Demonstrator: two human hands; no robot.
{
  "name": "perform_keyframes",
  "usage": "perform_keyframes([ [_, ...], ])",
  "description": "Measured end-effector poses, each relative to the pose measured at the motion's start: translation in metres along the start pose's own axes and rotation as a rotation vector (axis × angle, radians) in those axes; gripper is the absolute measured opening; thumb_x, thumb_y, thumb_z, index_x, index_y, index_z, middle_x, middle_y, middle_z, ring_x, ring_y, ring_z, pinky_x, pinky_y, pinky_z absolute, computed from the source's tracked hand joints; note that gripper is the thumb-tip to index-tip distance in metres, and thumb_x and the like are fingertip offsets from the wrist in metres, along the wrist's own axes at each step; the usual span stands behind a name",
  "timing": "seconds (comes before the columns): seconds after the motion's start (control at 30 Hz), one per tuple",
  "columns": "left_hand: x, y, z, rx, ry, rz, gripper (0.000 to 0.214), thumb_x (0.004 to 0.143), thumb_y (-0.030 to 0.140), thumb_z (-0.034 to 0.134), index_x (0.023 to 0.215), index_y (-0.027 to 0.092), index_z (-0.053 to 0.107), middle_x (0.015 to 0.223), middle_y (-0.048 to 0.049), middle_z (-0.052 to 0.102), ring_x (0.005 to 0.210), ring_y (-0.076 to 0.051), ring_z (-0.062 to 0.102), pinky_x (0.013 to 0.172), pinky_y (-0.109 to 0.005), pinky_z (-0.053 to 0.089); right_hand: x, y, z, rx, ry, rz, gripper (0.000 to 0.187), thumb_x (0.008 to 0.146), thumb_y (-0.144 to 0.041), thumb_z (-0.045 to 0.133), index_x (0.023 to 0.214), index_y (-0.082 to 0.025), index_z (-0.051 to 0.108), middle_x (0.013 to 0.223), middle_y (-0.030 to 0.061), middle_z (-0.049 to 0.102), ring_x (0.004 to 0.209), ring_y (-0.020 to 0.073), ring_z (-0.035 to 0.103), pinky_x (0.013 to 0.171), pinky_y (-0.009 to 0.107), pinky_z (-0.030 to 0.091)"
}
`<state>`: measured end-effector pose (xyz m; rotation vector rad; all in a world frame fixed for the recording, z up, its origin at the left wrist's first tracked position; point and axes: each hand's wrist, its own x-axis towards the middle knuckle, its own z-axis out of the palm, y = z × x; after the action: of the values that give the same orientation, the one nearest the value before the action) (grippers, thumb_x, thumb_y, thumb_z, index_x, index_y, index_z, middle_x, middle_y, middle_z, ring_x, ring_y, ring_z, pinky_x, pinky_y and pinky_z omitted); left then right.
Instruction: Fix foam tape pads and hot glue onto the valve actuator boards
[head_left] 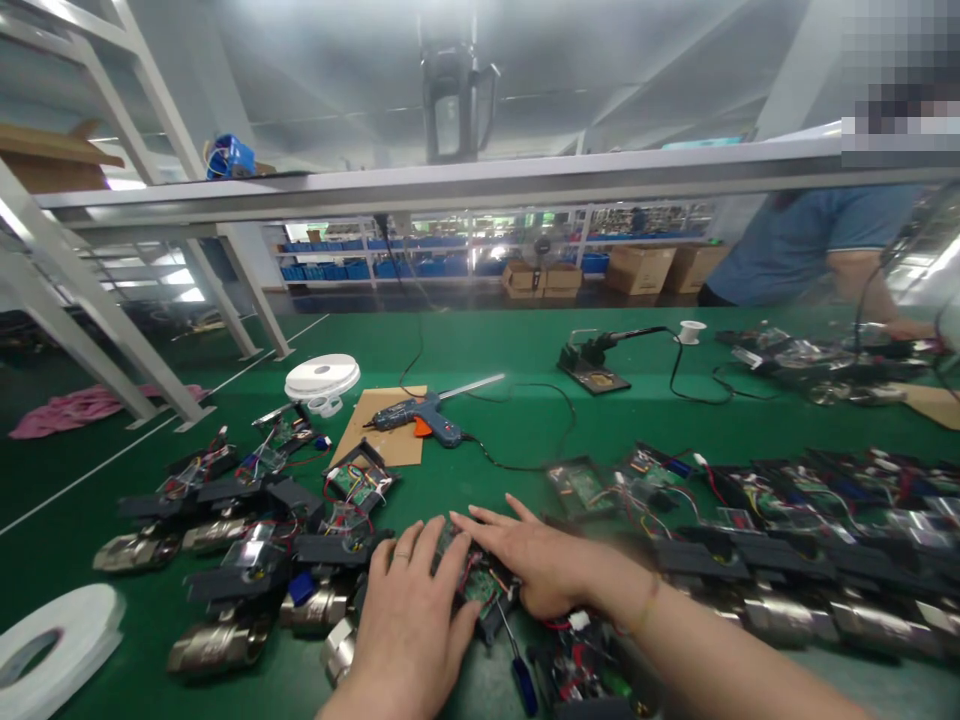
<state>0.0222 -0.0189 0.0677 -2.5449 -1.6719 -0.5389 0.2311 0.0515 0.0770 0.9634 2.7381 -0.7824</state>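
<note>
My left hand [416, 610] lies over a black housing with a green circuit board [480, 588], its fingers bent around the near-left side and the thumb apart. From the right, my right hand [538, 560] reaches across the same housing with fingers stretched out and apart. Its fingertips come close to my left fingers; what lies under its palm is hidden. A small screwdriver [524, 685] with a blue handle lies just below, its shaft pointing at the board. Beside my left wrist a metal ball valve [340, 650] shows partly.
Valve units with wired boards line the left [225, 640] and right [795, 615]. Beyond are a glue gun [427, 415] on cardboard, a soldering iron stand [592, 365] and a white disc [322, 375]. White tape [60, 650] lies front left. A person in blue [817, 245] works opposite.
</note>
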Motion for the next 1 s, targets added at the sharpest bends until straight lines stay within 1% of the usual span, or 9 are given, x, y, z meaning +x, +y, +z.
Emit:
perform_keyframes([
  [0.1, 0.009, 0.000, -0.001, -0.057, -0.096, -0.085, 0.032, 0.090, 0.029, 0.056, 0.120, 0.027, 0.063, 0.135, -0.0156, 0.056, 0.118, -0.033, 0.059, 0.096, -0.053, 0.049, -0.001, -0.002, -0.002, 0.006, 0.007, -0.001, 0.121, 0.051, -0.002, 0.054, 0.160, -0.014, 0.004, 0.165, 0.0107, 0.017, 0.152, 0.0261, 0.017, 0.120, 0.067, 0.006],
  [0.2, 0.013, -0.005, -0.001, -0.170, -0.140, -0.101, 0.019, 0.092, 0.025, 0.051, 0.103, 0.026, 0.066, 0.117, -0.0095, 0.060, 0.105, -0.026, 0.062, 0.092, -0.046, 0.052, -0.001, -0.003, -0.002, 0.014, 0.011, -0.004, 0.119, 0.051, -0.002, 0.056, 0.160, -0.012, 0.009, 0.164, 0.0125, 0.021, 0.152, 0.0283, 0.018, 0.120, 0.068, 0.007],
  [0.27, 0.013, -0.010, -0.002, -0.194, -0.132, -0.097, 0.016, 0.092, 0.028, 0.051, 0.098, 0.027, 0.066, 0.109, -0.0068, 0.060, 0.099, -0.025, 0.061, 0.089, -0.046, 0.052, -0.001, -0.003, -0.001, 0.027, 0.029, -0.021, 0.117, 0.053, -0.003, 0.058, 0.159, -0.012, 0.011, 0.163, 0.0129, 0.024, 0.151, 0.0296, 0.019, 0.119, 0.069, 0.005],
  [0.43, 0.012, -0.030, -0.011, -0.229, -0.171, -0.049, 0.019, 0.095, 0.043, 0.054, 0.107, 0.034, 0.066, 0.106, -0.0040, 0.061, 0.099, -0.025, 0.060, 0.088, -0.047, 0.052, -0.004, -0.003, 0.000, 0.068, 0.079, -0.043, 0.109, 0.054, -0.002, 0.061, 0.156, -0.014, 0.026, 0.158, 0.0129, 0.037, 0.150, 0.0310, 0.022, 0.120, 0.067, 0.004],
  [0.6, 0.019, -0.050, -0.027, -0.236, -0.188, -0.042, 0.027, 0.098, 0.044, 0.045, 0.095, 0.028, 0.067, 0.098, -0.0042, 0.064, 0.097, -0.026, 0.059, 0.091, -0.050, 0.048, -0.009, -0.004, -0.004, 0.098, 0.120, -0.047, 0.094, 0.056, 0.003, 0.063, 0.146, -0.016, 0.040, 0.150, 0.0144, 0.049, 0.148, 0.0328, 0.027, 0.119, 0.069, 0.010],
  [0.67, 0.022, -0.052, -0.031, -0.224, -0.207, -0.080, 0.027, 0.094, 0.048, 0.051, 0.100, 0.027, 0.068, 0.105, -0.0062, 0.065, 0.102, -0.029, 0.060, 0.093, -0.053, 0.047, -0.010, -0.002, -0.003, 0.109, 0.129, -0.056, 0.091, 0.056, 0.003, 0.063, 0.142, -0.018, 0.043, 0.151, 0.0141, 0.048, 0.148, 0.0337, 0.028, 0.119, 0.069, 0.008],
  [0.77, 0.027, -0.047, -0.034, -0.204, -0.327, -0.107, 0.038, 0.090, 0.054, 0.056, 0.116, 0.028, 0.066, 0.116, -0.0080, 0.066, 0.110, -0.031, 0.060, 0.097, -0.054, 0.047, -0.008, 0.002, 0.002, 0.116, 0.158, -0.086, 0.088, 0.053, 0.002, 0.062, 0.137, -0.019, 0.047, 0.153, 0.0119, 0.046, 0.148, 0.0342, 0.028, 0.118, 0.071, 0.006],
  [0.9, 0.039, -0.038, -0.034, -0.177, -0.473, -0.053, 0.045, 0.094, 0.053, 0.048, 0.131, 0.029, 0.059, 0.117, -0.0075, 0.069, 0.112, -0.030, 0.062, 0.100, -0.056, 0.046, -0.006, 0.006, 0.007, 0.128, 0.170, -0.093, 0.093, 0.051, 0.001, 0.060, 0.141, -0.018, 0.044, 0.153, 0.0133, 0.045, 0.149, 0.0337, 0.026, 0.119, 0.070, 0.005],
  [1.0, 0.046, -0.035, -0.037, -0.210, -0.579, -0.034, 0.050, 0.090, 0.046, 0.054, 0.136, 0.027, 0.054, 0.119, -0.0083, 0.069, 0.115, -0.029, 0.062, 0.114, -0.064, 0.030, -0.007, 0.006, 0.006, 0.132, 0.163, -0.081, 0.092, 0.051, 0.001, 0.059, 0.140, -0.018, 0.045, 0.151, 0.0147, 0.047, 0.149, 0.0335, 0.026, 0.118, 0.070, 0.006],
])
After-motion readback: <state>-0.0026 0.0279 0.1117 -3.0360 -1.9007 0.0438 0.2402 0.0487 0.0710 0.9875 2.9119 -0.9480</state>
